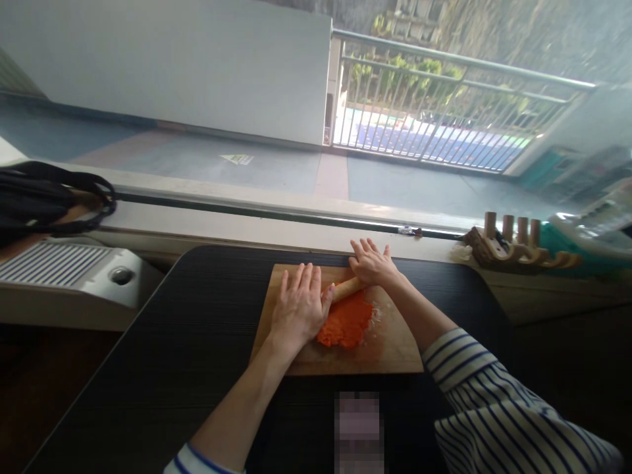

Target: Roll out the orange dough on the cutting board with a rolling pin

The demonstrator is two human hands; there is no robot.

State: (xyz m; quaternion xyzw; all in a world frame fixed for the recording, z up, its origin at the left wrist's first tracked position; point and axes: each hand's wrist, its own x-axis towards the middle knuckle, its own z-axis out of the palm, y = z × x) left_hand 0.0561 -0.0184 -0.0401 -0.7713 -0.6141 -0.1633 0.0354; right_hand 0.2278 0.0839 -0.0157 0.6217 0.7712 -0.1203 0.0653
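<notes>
A flattened patch of orange dough (pixel 345 321) lies on a wooden board (pixel 390 349) on a dark table (pixel 197 329). A wooden rolling pin (pixel 344 288) rests across the dough's far edge. My left hand (pixel 300 304) lies flat on the pin's left end, fingers stretched out. My right hand (pixel 371 262) presses flat on the pin's right end, fingers spread. Most of the pin is hidden under the two palms.
A window sill (pixel 276 224) runs along the table's far side. A white ribbed appliance (pixel 69 273) and a black bag (pixel 44 197) sit at the left. A wooden peg rack (pixel 513 243) stands at the right. Outside is a balcony railing (pixel 444 112).
</notes>
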